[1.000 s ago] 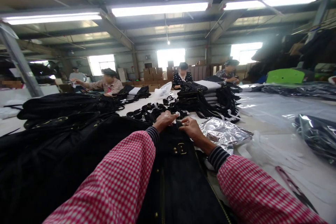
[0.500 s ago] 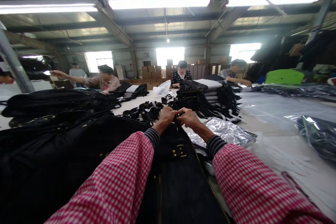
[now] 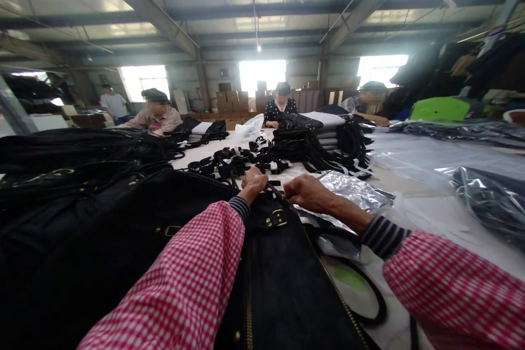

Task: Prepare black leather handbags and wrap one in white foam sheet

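Observation:
A black bag (image 3: 283,279) with gold zips and a gold buckle (image 3: 279,217) lies in front of me. At its far end my left hand (image 3: 254,179) is closed on a black strap (image 3: 273,191). My right hand (image 3: 303,191) is to the right, apart from the left, its fingers curled together at the bag's far right edge; what they pinch is too small to name. Beyond my hands is a heap of small black straps (image 3: 229,164) with white pieces.
More black bags (image 3: 82,219) lie at the left. Stacked black bags (image 3: 320,136) stand beyond my hands. Silver film (image 3: 353,190) and clear plastic bags (image 3: 414,158) cover the right side. Several people sit or stand across the table (image 3: 205,147).
My right hand has moved right, away from my left hand, and its forearm has swung outward. A black loop now shows beside the bag. The view has tilted down slightly.

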Demonstrator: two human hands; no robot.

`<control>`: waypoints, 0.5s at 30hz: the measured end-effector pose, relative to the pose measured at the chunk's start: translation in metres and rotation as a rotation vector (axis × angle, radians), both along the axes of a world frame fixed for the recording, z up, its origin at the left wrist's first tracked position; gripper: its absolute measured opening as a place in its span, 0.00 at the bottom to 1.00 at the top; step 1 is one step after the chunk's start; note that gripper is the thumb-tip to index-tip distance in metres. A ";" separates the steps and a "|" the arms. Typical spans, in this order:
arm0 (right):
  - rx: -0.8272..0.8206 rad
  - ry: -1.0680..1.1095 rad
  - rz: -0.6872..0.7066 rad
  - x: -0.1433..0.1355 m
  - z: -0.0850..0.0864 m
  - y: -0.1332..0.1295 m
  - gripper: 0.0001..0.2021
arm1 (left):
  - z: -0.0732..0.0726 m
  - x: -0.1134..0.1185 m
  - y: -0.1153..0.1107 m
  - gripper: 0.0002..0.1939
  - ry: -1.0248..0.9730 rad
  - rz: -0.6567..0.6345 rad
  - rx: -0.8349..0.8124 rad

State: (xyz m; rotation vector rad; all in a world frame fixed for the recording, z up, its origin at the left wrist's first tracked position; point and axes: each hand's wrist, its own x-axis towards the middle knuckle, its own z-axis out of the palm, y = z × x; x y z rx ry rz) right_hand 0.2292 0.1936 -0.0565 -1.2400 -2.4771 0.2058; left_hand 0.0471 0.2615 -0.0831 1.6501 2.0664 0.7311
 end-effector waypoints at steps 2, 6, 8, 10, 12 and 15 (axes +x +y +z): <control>0.004 -0.007 0.001 0.007 -0.004 -0.013 0.08 | -0.003 0.003 -0.002 0.13 0.013 -0.013 -0.008; -0.019 0.036 -0.061 0.011 -0.013 -0.017 0.06 | -0.007 0.007 -0.002 0.14 0.022 -0.011 -0.002; -0.016 0.057 -0.102 0.009 -0.018 -0.011 0.05 | -0.008 0.005 -0.004 0.14 -0.010 -0.033 -0.004; 0.012 0.065 -0.128 0.007 -0.022 -0.003 0.05 | -0.009 0.004 -0.006 0.15 -0.065 -0.104 -0.013; 0.054 0.058 -0.145 0.004 -0.024 0.002 0.06 | -0.009 0.005 -0.008 0.17 -0.114 -0.204 -0.025; 0.128 0.025 -0.173 0.000 -0.025 0.004 0.09 | -0.006 0.011 -0.010 0.16 -0.134 -0.316 -0.016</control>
